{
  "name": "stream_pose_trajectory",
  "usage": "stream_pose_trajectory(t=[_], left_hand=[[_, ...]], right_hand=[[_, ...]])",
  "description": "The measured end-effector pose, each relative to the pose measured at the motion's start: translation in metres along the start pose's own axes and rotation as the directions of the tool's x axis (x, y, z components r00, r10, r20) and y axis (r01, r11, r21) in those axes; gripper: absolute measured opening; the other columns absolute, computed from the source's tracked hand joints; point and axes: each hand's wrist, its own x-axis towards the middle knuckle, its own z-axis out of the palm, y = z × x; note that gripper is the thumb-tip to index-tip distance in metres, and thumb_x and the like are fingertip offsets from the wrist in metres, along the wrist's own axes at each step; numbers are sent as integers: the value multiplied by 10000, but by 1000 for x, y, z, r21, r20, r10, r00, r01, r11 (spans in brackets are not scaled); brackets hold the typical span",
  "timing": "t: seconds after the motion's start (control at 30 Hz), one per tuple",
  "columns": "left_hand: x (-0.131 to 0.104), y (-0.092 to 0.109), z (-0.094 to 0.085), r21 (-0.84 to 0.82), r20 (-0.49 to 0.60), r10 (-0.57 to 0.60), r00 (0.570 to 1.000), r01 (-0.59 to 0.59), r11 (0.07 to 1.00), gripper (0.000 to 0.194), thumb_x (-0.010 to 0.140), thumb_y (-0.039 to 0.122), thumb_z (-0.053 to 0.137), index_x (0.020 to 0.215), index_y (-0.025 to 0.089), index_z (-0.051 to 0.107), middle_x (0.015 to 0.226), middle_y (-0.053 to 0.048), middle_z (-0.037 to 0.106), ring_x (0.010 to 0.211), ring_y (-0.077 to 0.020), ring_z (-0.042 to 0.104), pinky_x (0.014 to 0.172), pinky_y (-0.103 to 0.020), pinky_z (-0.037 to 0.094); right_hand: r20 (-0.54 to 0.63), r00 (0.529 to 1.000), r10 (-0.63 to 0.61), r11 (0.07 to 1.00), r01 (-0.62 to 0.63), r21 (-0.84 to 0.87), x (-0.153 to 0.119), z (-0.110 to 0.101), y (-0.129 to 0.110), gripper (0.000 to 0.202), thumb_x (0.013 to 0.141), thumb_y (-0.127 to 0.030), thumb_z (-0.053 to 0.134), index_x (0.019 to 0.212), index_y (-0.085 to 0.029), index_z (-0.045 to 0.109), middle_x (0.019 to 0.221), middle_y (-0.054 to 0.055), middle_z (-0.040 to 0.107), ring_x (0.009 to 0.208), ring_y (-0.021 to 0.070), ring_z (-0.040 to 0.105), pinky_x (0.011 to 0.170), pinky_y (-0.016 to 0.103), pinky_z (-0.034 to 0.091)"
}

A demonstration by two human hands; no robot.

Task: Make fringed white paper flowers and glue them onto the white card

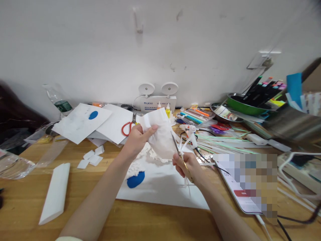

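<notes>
My left hand pinches a white, soft-looking sheet, perhaps tissue or thin paper, and holds it up above the table. In my right hand is a pair of scissors with gold-coloured handles, its blades pointing up along the sheet's right edge. Whether the blades touch the sheet I cannot tell. Below my hands lies a white paper sheet with a blue patch and crumpled white material on it. Thin white strips hang near the scissors.
Red-handled pliers lie on papers at the back. Small white squares and a folded white piece are on the left. Rightward are a glue gun, pens, a phone with a cable and a green pan.
</notes>
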Motion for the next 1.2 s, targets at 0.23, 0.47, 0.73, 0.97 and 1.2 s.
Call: stream_pose_trajectory(t=[0.23, 0.47, 0.73, 0.97, 1.2], left_hand=[[0, 1, 1, -6, -6, -2, 1000, 2, 1000, 368, 646, 404, 666, 895, 134, 654, 842, -82, 685, 763, -200, 619, 670, -290, 477], [0, 1, 1, 3, -29, 2, 1000, -2, 1000, 390, 635, 412, 670, 910, 136, 652, 860, -88, 681, 776, -205, 615, 665, -290, 477], [0, 0, 1, 9, -1, 18, 1000, -18, 1000, 375, 666, 394, 652, 938, 136, 649, 892, -94, 680, 786, -205, 616, 684, -296, 476], [-2, -4, 7, 14, 34, -30, 999, 30, 999, 346, 672, 400, 644, 909, 148, 659, 867, -72, 691, 765, -193, 624, 675, -279, 476], [-6, -4, 15, 88, 41, -76, 996, 72, 994, 321, 673, 398, 641, 886, 160, 663, 872, -55, 694, 727, -165, 619, 610, -236, 466]], right_hand=[[-7, 1000, -6, 1000, 6, -10, 0, 0, 0, 568, 661, -722, 413, 530, -171, 462, 300, -53, 373, 278, 57, 298, 321, 194, 227], [-17, 1000, 26, 999, -27, -44, 2, 1, -2, 580, 622, -743, 422, 493, -178, 450, 287, -44, 382, 258, 56, 298, 302, 188, 225], [10, 1000, 0, 1000, 0, 2, 1, 2, 2, 579, 673, -731, 378, 524, -175, 434, 308, -44, 390, 264, 51, 301, 299, 182, 218], [-25, 997, -69, 996, 70, 47, 0, 1, 6, 529, 704, -694, 404, 554, -187, 412, 362, -42, 398, 317, 70, 354, 329, 203, 292], [-64, 997, -49, 996, 53, 66, 0, 1, 4, 537, 665, -727, 410, 552, -202, 389, 362, -53, 366, 313, 73, 334, 322, 207, 270]])
